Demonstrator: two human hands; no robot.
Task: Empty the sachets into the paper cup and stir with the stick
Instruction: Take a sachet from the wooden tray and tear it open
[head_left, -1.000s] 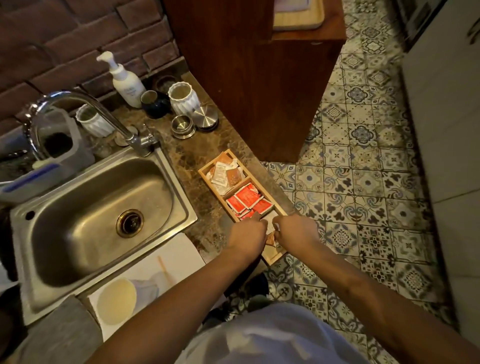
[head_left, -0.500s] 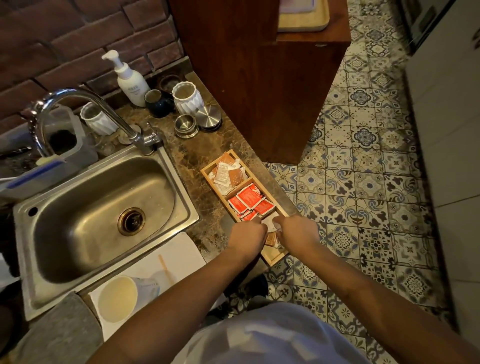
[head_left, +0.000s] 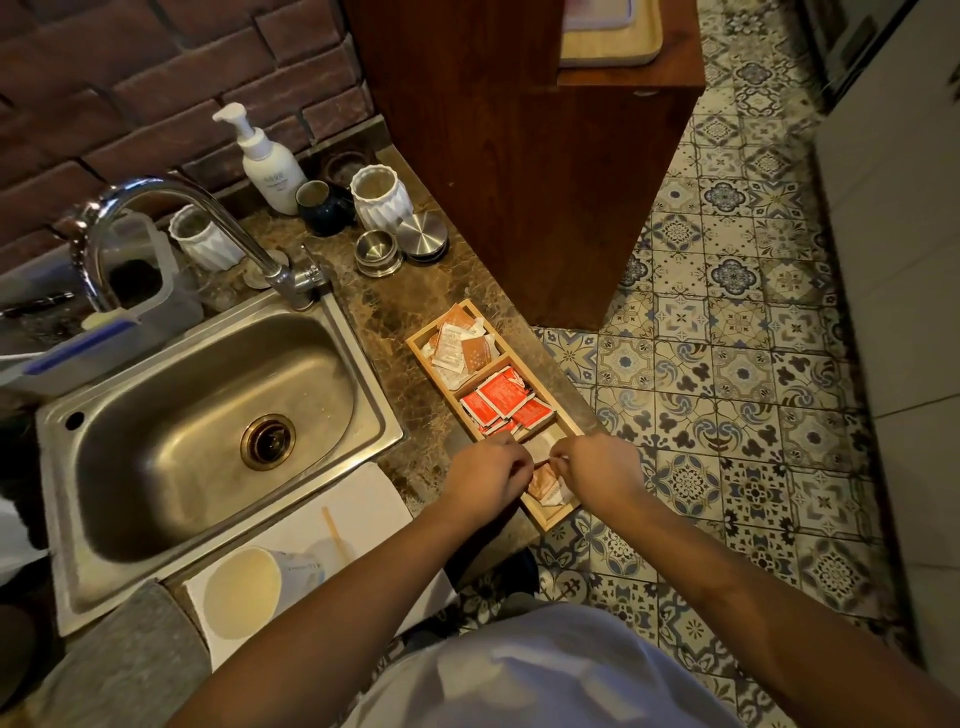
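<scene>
A wooden tray (head_left: 415, 345) with three compartments lies on the marble counter, holding pale sachets (head_left: 460, 348) at the far end and red sachets (head_left: 501, 402) in the middle. Over the near compartment, my left hand (head_left: 488, 475) and my right hand (head_left: 597, 467) both pinch one small pale sachet (head_left: 542, 448) between them. More orange-and-white sachets (head_left: 545, 488) lie below it. The paper cup (head_left: 241, 592) stands on a white sheet (head_left: 363, 499) at the counter's near left, with the wooden stir stick (head_left: 336, 532) lying beside it.
A steel sink (head_left: 208, 415) with a curved tap (head_left: 156, 208) fills the left. Behind it stand a soap pump bottle (head_left: 267, 161), white ribbed cups (head_left: 379, 197), a dark mug (head_left: 324, 208) and steel lids (head_left: 421, 234). A wooden cabinet (head_left: 545, 156) rises on the right over the tiled floor (head_left: 727, 364).
Both hands stay over the tray's near compartment, gripping the same sachet. The view has shifted slightly; my fingers have drawn a little apart along the sachet.
</scene>
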